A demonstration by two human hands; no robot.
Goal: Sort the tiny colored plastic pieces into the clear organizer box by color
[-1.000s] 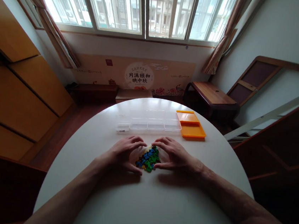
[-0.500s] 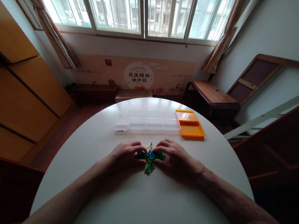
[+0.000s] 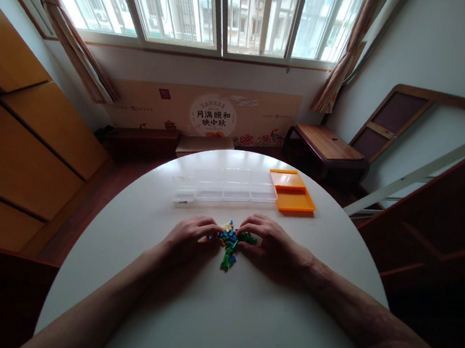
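A small heap of toy building bricks, mostly blue and green with some cream ones, lies on the white round table. My left hand touches the heap's left edge, its thumb and fingers apart around a few blue pieces. From the other side my right hand curves over green bricks, with a gap between thumb and fingertips. Whether either hand pinches a single brick is too small to see. Green and blue pieces trail toward me below the heap.
Beyond the heap lies a clear plastic compartment tray. An orange tray with two levels adjoins its right end. Past the table stand a low wooden table, a wall banner and wooden cabinets.
My left hand has drawn slightly left from the bricks, showing more of the blue pieces. The right hand stays at the green ones. The whole view has shifted a little.
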